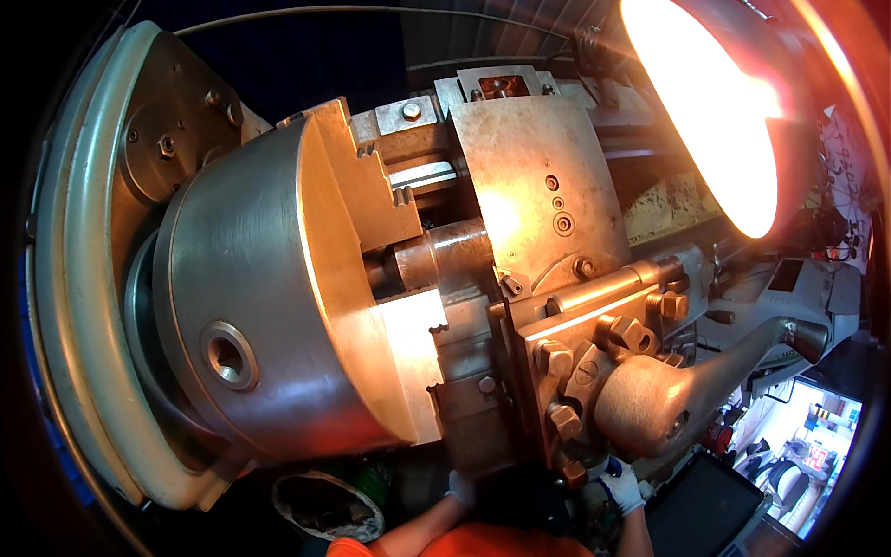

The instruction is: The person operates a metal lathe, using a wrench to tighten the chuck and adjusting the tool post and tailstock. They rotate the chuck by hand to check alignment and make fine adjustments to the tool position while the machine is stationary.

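Looking down, we see a lathe chuck (pixel 260 306) whose stepped jaws clamp a short metal cylinder (pixel 444 255). Just right of it stands the tool post (pixel 594 343) with its square-headed bolts and long cast handle (pixel 705 376), under a glowing work lamp (pixel 710 111). Our gloved left hand (pixel 460 486) and right hand (pixel 620 483) sit low beneath the carriage; we cannot tell whether either is clenched or released.
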A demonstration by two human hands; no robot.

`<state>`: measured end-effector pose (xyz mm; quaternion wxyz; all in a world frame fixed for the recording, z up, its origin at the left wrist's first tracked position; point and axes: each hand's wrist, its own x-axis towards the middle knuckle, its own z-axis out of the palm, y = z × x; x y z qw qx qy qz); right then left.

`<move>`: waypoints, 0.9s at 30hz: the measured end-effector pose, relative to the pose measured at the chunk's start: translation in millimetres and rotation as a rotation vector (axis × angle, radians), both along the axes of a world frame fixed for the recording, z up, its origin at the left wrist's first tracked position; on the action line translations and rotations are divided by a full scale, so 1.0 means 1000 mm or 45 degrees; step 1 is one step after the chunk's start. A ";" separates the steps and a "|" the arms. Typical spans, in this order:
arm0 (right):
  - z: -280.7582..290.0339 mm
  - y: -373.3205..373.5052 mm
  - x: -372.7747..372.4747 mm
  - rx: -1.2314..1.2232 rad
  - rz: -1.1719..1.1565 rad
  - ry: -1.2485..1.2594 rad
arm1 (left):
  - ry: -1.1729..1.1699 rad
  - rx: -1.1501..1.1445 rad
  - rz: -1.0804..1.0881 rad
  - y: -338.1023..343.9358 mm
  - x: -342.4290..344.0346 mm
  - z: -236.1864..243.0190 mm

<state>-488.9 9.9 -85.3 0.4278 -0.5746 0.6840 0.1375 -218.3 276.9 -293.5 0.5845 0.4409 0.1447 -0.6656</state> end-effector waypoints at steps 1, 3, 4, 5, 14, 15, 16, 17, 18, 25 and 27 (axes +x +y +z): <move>-0.006 0.005 -0.007 -0.039 -0.007 -0.006 | -0.177 -0.058 -0.094 0.013 -0.009 -0.016; -0.015 0.004 -0.017 -0.068 -0.017 -0.075 | -0.363 -0.072 -0.203 0.010 -0.011 -0.017; -0.009 0.000 -0.005 -0.054 -0.052 -0.128 | -0.506 -0.028 -0.294 0.011 -0.011 -0.028; -0.003 -0.004 0.007 -0.040 -0.088 -0.180 | -0.496 0.076 -0.306 0.016 -0.012 -0.036; 0.020 -0.015 0.043 0.073 -0.231 -0.304 | -0.643 0.194 -0.252 0.061 -0.004 -0.129; 0.023 -0.021 0.049 0.081 -0.227 -0.319 | -0.577 0.126 -0.204 0.063 0.002 -0.137; 0.029 -0.025 0.059 0.082 -0.224 -0.332 | -0.416 0.262 -0.147 0.057 0.007 -0.133; 0.032 -0.029 0.063 0.085 -0.220 -0.344 | -0.236 0.368 -0.074 0.051 0.013 -0.128; 0.032 -0.022 0.060 0.082 -0.254 -0.334 | -0.080 0.471 -0.054 0.035 0.034 -0.112; 0.028 -0.020 0.053 0.075 -0.160 -0.266 | 0.155 0.666 0.049 0.013 0.063 -0.084; 0.029 -0.021 0.055 0.082 -0.166 -0.278 | 0.181 0.679 0.060 0.011 0.066 -0.083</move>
